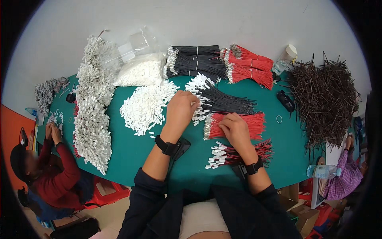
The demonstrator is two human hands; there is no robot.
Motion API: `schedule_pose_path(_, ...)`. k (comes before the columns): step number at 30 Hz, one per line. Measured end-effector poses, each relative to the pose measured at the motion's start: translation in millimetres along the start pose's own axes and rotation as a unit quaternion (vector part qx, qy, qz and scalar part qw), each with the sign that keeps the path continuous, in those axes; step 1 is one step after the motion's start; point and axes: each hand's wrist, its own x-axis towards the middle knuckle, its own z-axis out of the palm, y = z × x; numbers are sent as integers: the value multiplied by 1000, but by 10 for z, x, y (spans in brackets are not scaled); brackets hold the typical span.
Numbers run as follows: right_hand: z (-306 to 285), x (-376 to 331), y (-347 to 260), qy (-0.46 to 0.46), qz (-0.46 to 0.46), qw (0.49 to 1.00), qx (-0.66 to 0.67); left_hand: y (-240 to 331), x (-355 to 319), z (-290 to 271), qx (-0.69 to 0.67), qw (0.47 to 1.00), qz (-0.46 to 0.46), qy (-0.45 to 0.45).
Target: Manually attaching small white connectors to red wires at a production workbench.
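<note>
My left hand is held between a heap of loose white connector housings and the white-capped ends of a bundle of black wires. Its thumb and fingers are drawn together; what they hold, if anything, is too small to see. Over a bundle of red wires with bare metal ends at the left, my right hand has its fingers pinched; whether a wire is between them is hidden. Nearest to me lies a bunch of red and black wires with white housings on their left ends.
Behind are a plastic bag of housings, tied black wires and tied red wires. A long pile of white-ended wires lies left, a dark wire heap right. A bottle is by the right edge. Other people sit both sides.
</note>
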Motion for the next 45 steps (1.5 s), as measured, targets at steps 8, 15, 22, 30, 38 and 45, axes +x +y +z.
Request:
schedule_pose_path(8,-15,31,-39,48,40,993,95,3,32,-49,-16,1000,4,10)
schedule_pose_path(15,-209,51,-217,25,164,940,299,171,95,-278,-271,944,-179,-57)
schedule_pose_path(22,-591,143,-627,92,122,939,308,450,74,-697,-494,851,-176,-19)
schedule_pose_path(30,-799,214,-820,181,-11,973,140,683,3,-763,-497,854,-145,-47)
schedule_pose_path(38,-873,215,-822,190,-50,977,79,786,-2,-674,-486,848,-168,-128)
schedule_pose_path(45,-907,213,-835,189,-21,979,71,761,-15,-621,-515,829,-167,-140)
